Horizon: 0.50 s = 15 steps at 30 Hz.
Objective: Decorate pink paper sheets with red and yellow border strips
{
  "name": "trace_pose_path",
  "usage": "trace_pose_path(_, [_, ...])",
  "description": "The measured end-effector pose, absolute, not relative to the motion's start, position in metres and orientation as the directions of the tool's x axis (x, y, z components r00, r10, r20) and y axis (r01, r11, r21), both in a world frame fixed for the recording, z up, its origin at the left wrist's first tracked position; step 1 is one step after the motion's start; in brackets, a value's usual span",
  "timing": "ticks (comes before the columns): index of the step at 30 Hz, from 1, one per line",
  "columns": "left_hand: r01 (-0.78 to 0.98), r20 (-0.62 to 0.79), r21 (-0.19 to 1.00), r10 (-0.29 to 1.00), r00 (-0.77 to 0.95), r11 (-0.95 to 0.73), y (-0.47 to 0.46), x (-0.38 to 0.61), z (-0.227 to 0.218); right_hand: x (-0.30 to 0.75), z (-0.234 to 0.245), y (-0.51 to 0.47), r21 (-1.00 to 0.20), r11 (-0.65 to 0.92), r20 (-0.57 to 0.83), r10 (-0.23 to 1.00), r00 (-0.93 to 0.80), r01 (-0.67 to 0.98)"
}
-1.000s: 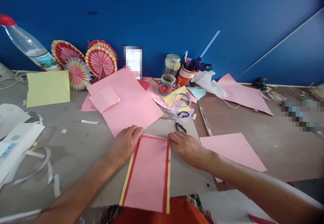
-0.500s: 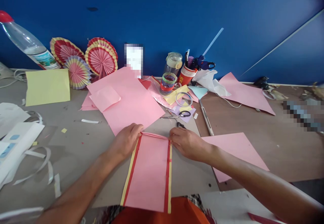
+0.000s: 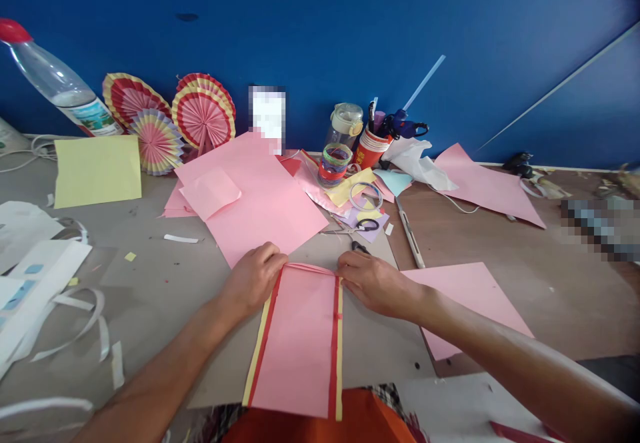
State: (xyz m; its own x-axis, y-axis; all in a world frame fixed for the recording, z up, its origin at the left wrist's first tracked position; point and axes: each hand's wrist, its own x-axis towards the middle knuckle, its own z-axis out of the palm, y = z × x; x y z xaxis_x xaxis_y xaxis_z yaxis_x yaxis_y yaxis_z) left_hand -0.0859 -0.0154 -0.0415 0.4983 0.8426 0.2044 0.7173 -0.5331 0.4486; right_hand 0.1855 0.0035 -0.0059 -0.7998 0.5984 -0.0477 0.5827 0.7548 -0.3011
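Note:
A pink paper sheet [image 3: 300,343] with red and yellow strips along both long edges lies in front of me, its far end folded into narrow pleats. My left hand [image 3: 253,276] pinches the left corner of that folded end, fingers curled onto the paper. My right hand [image 3: 373,283] presses down on the right corner of the same fold, fingers together. The near end of the sheet hangs over the table edge above an orange cloth [image 3: 360,423].
Large pink sheets [image 3: 260,203] lie beyond my hands and another [image 3: 465,296] to the right. Scissors [image 3: 357,226], tape rolls [image 3: 333,163], a red cup of pens [image 3: 373,146], finished pleated fans [image 3: 203,109], a bottle [image 3: 55,83] and a yellow sheet [image 3: 97,169] crowd the back; white paper strips [image 3: 60,296] lie left.
Both hands stay on the pleated far end of the striped sheet, shifting slightly as they press the fold; the view has drifted a little.

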Motion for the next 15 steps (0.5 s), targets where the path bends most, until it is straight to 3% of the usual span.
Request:
trace_pose_path(7, [0.714, 0.267, 0.376, 0.807, 0.527, -0.591, -0.017, -0.0851, -0.041, 0.1852, -0.0065, 0.0025, -0.295, 0.764, -0.041, 0.59, -0.806, 0.574])
trace_pose_path(10, [0.739, 0.293, 0.409, 0.844, 0.449, -0.535, -0.0184, -0.0845, -0.0441, 0.1846, -0.0037, 0.0017, -0.315, 0.74, -0.063, 0.609, -0.791, 0.595])
trace_pose_path(12, [0.75, 0.309, 0.458, 0.877, 0.369, -0.477, -0.0192, -0.0841, -0.046, 0.1859, -0.0016, 0.0027, -0.392, 0.695, -0.087, 0.624, -0.777, 0.603])
trace_pose_path(15, [0.735, 0.312, 0.518, 0.896, 0.314, -0.438, -0.0201, -0.0836, -0.0462, 0.1922, -0.0007, 0.0086, -0.637, 0.472, -0.14, 0.706, -0.694, 0.609])
